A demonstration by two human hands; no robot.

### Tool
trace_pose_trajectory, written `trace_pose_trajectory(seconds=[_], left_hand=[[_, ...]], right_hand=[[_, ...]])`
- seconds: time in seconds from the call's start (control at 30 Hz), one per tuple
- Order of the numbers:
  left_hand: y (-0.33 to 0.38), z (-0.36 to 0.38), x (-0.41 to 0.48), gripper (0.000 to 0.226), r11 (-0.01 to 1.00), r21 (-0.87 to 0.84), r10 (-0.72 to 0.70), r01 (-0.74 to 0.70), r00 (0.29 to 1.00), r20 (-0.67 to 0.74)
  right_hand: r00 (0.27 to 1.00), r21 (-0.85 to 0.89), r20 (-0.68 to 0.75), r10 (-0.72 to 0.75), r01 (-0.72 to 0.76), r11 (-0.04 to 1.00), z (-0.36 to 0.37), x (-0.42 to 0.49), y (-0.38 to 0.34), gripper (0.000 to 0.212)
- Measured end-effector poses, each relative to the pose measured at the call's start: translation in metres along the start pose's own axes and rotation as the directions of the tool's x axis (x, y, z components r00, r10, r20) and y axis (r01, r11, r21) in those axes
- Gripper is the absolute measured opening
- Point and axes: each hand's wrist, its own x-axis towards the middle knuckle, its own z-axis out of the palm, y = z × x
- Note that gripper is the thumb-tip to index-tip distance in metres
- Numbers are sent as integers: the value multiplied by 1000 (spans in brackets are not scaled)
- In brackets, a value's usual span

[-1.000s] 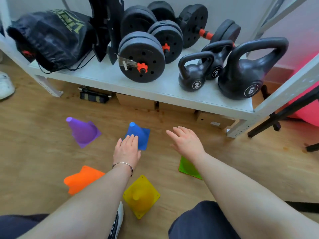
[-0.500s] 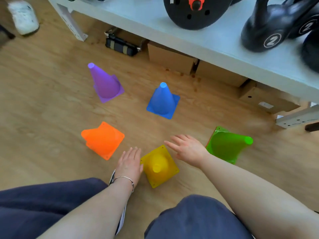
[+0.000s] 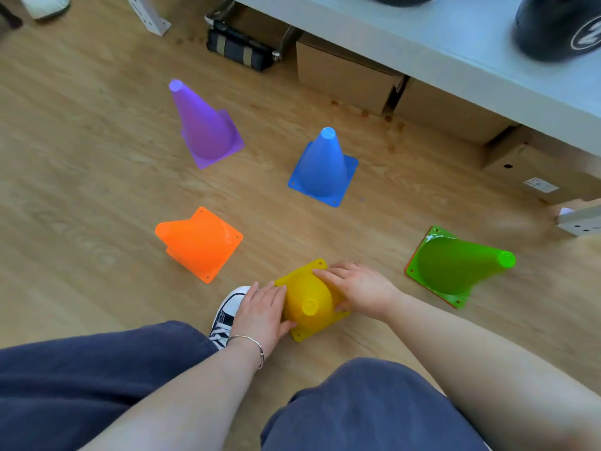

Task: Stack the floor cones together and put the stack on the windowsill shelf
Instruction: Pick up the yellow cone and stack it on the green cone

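Several plastic cones stand upright on the wooden floor. The yellow cone (image 3: 309, 301) is nearest me. My left hand (image 3: 261, 312) wraps its left side and my right hand (image 3: 357, 288) wraps its right side, so both grip it. The orange cone (image 3: 198, 242) stands to the left, the purple cone (image 3: 203, 128) far left, the blue cone (image 3: 322, 167) in the middle and the green cone (image 3: 455, 265) at the right. An orange edge shows under the green base.
A pale shelf (image 3: 439, 43) runs across the top right with a black kettlebell (image 3: 559, 24) on it. Cardboard boxes (image 3: 344, 76) and a black strapped pack (image 3: 240, 47) lie under it. My shoe (image 3: 227, 314) and knees are at the bottom.
The view tilted down and closer to the floor. Both hands drew in from open above the floor and closed on the two sides of the yellow cone.
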Motion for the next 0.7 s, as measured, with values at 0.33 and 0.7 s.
trace_pose_trajectory(seconds=[0.33, 0.7], left_hand=[[15, -37, 19, 78, 956, -293, -10, 22, 999, 41], [69, -109, 59, 82, 876, -478, 59, -69, 998, -36]], right_hand=[[982, 227, -80, 170, -148, 963, -22, -35, 4, 88], [894, 466, -234, 383, -243, 851, -82, -105, 26, 90]])
